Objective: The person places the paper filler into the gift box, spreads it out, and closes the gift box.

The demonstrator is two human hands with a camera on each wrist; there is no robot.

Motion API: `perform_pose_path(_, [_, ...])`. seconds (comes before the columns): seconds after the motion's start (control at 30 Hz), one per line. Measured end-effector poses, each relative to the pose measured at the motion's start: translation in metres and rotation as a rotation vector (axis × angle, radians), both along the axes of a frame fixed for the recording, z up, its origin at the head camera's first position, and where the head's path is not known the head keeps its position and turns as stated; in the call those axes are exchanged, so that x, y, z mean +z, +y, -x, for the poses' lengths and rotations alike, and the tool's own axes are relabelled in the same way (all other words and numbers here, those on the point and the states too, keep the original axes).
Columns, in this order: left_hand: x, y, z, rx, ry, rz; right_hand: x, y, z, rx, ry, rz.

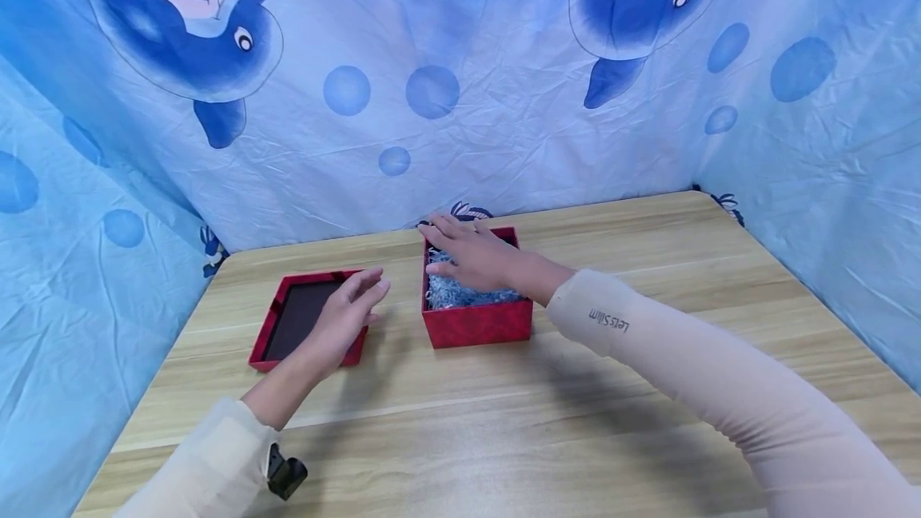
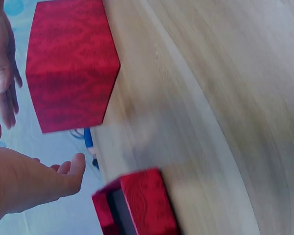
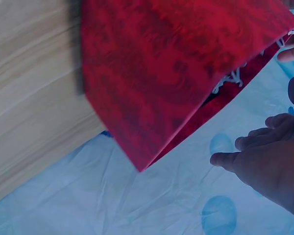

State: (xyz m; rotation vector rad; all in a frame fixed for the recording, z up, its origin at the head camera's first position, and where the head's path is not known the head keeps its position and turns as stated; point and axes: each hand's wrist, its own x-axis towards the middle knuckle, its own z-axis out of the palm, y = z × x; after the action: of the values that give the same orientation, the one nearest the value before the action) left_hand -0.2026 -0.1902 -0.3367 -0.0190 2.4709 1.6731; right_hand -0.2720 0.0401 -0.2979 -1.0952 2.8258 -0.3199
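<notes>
- Bare right hand, fingers extended, gripping nothing, above an open red patterned box; masks some of its pale-blue shredded filler.
- Left hand: fingers loosely bent, holds nothing; blocks the right side of a shallow red lid, dark lining up.
- Right sleeve, pale: "LetsSlim", upside down.
- Box near far edge of wood-grain table, mouth up, one wall facing wearer; long axis cannot be told.
- Blue dolphin-print sheet behind.
</notes>
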Motion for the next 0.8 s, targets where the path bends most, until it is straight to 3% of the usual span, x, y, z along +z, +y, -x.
perform_pose_path(0.27, [0.014,-0.029,-0.001,0.059,-0.011,0.112,-0.003,-0.024,-0.004,0.027,0.060,0.040])
perform_pose_path(0.4, [0.017,-0.043,0.001,0.100,-0.027,0.182,0.000,-0.035,-0.007,0.031,0.040,0.091])
perform_pose_path(0.67, [0.017,-0.074,0.005,0.204,-0.011,0.266,0.003,-0.060,-0.012,-0.028,-0.222,0.384])
perform_pose_path(0.8, [0.018,-0.090,0.007,0.259,-0.027,0.315,0.003,-0.073,-0.017,-0.095,-0.289,0.486])
